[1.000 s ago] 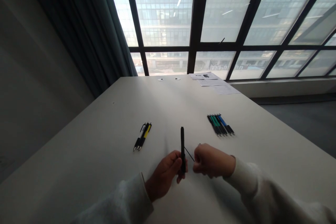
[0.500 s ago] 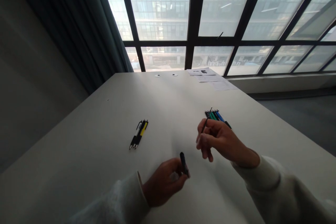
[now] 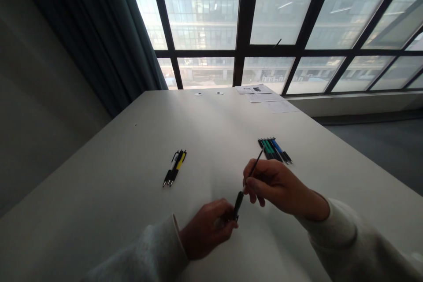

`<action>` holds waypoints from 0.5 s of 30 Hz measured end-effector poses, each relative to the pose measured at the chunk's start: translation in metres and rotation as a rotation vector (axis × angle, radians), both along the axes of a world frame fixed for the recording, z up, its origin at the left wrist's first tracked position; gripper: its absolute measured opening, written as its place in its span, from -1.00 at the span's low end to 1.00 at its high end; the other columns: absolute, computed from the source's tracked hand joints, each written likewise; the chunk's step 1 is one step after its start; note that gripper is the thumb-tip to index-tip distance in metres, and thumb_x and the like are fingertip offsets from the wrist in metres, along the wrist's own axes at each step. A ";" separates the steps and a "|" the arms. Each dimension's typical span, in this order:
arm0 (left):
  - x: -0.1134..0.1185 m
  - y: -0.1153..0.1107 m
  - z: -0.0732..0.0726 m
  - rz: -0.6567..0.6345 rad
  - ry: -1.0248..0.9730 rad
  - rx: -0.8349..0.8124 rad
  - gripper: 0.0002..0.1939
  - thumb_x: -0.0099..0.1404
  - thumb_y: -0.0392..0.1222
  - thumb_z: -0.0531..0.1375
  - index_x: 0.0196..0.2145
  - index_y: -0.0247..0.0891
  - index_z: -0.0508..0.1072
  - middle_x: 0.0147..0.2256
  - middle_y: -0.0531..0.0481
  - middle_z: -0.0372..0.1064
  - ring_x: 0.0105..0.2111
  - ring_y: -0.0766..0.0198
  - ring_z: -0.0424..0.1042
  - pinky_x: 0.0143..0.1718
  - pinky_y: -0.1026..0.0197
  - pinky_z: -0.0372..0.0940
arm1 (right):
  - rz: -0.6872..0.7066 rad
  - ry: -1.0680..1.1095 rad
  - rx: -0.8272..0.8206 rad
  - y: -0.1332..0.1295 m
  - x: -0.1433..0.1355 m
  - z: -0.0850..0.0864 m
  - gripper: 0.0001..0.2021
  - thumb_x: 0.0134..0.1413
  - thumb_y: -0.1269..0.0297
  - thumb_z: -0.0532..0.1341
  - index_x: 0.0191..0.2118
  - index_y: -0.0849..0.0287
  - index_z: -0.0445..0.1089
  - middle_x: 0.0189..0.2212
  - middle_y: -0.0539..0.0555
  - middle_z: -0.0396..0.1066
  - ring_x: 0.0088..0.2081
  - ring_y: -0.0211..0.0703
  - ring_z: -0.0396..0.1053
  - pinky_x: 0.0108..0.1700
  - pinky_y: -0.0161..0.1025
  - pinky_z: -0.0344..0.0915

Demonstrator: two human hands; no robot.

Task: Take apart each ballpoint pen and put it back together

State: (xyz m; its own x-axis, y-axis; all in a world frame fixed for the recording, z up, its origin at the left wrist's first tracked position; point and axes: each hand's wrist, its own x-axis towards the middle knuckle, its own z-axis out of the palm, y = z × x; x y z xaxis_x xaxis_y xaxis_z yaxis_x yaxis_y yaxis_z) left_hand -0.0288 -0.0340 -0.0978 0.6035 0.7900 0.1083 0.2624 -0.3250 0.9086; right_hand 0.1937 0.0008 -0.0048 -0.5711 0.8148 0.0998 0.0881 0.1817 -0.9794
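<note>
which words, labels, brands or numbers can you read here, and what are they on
None can be read.
Papers: dark marks, too small to read.
Left pens and right pens: any print too small.
Black barrel in left hand: too dark and blurred to tell.

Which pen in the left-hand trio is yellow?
The rightmost one, the yellow pen: only it shows yellow. The white pen lies leftmost, the black pen between them.
</note>
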 end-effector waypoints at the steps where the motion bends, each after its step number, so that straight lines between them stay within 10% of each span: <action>1: 0.000 0.000 0.000 -0.001 -0.001 -0.001 -0.90 0.23 -0.35 0.16 -0.31 -0.27 0.47 -0.33 -0.02 0.41 -0.34 0.27 0.38 -0.26 0.25 0.29 | 0.008 -0.051 0.028 0.000 0.000 0.002 -0.86 0.24 0.29 0.18 -0.30 0.25 0.34 -0.51 0.03 0.43 -0.54 -0.31 0.38 -0.55 -0.41 0.33; 15: -0.002 0.002 -0.002 0.010 0.010 -0.008 -0.90 0.24 -0.35 0.14 -0.31 -0.29 0.46 -0.33 -0.03 0.41 -0.37 0.28 0.36 -0.32 0.26 0.25 | 0.043 -0.222 0.261 -0.001 0.004 0.011 -0.81 0.20 0.21 0.25 -0.18 0.25 0.42 -0.43 0.03 0.43 -0.46 -0.32 0.32 -0.41 -0.37 0.31</action>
